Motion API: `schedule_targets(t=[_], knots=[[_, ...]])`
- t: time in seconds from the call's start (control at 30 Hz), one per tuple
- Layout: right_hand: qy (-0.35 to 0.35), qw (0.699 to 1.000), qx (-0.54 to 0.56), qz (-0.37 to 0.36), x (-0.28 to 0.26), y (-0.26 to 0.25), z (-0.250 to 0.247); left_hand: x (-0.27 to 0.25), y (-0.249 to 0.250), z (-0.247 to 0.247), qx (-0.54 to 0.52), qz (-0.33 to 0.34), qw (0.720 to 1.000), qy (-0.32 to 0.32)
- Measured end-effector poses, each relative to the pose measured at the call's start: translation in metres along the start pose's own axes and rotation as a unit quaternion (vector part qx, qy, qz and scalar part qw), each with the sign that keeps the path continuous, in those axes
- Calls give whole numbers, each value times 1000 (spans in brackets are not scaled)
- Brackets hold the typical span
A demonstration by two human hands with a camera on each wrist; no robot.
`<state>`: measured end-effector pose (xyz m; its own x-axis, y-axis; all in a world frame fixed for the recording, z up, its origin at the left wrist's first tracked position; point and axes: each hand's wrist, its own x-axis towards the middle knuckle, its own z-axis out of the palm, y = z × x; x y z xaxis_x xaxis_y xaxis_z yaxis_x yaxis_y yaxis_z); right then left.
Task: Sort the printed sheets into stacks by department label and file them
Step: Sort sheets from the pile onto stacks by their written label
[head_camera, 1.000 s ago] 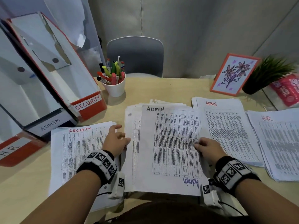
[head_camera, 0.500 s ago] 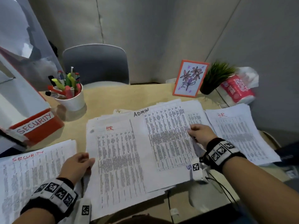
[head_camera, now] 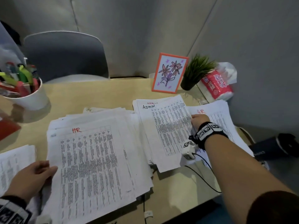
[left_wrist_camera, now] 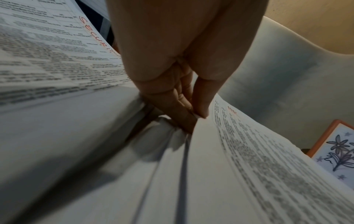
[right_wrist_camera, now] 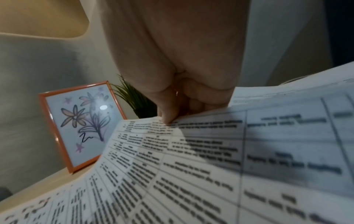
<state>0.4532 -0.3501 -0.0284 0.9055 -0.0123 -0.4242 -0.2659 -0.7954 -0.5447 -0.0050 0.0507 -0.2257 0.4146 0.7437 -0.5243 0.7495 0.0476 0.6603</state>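
Desk [head_camera: 100, 94] | right hand [head_camera: 198, 121] pinches ADMIN sheet [head_camera: 169, 131] edge | left hand [head_camera: 30, 178] grips unsorted pile [head_camera: 97, 159] edge

— Where do my cameras sit?
— My head view looks down across the desk [head_camera: 100, 92]. Each wrist view peers along its fingers, very close to paper.
— What do the views share?
— The flower picture [head_camera: 169, 72] appears in all three.

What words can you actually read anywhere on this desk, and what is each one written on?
"HR", red: top sheet of the middle pile.
"ADMIN", black: sheet gripped by the right hand.
"HR", red: far right stack.
"SECURIT...", red, partly hidden: sheet beside the left hand.
Red tissue pack: print too blurred.
Table text on all sheets: too small.
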Motion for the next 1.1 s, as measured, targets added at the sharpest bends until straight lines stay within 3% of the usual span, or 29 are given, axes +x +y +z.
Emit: schedule_targets(t=[0.13,0.2,0.33,0.43,0.6,0.73,0.8,0.9,1.0,1.1], knots=[[-12,1000,-7,8,0,1,11,-67,83,-1,17,8,1000,3],[-5,1000,-6,14,1,4,16,-83,101,-1,17,6,1000,4],[12,1000,8,7,3,7,19,-75,92,-1,24,4,1000,4],[15,1000,13,-5,4,6,20,-45,55,1,15,-10,1000,14],[-10,999,-35,-25,1,-4,22,-91,115,-4,20,11,1000,21],[30,987,-90,-132,-24,-25,25,-94,117,-7,-84,-6,996,-18],[-5,981,-64,-181,-49,-36,37,-97,116,-12,-149,-17,988,-43],[-139,971,-1,-194,-92,-42,70,-102,120,-16,-190,3,979,-68],[-282,941,21,-186,-132,-41,107,-110,126,-19,-213,22,974,-79],[-347,915,35,-200,-156,-38,132,-118,131,-26,-213,39,971,-106]])
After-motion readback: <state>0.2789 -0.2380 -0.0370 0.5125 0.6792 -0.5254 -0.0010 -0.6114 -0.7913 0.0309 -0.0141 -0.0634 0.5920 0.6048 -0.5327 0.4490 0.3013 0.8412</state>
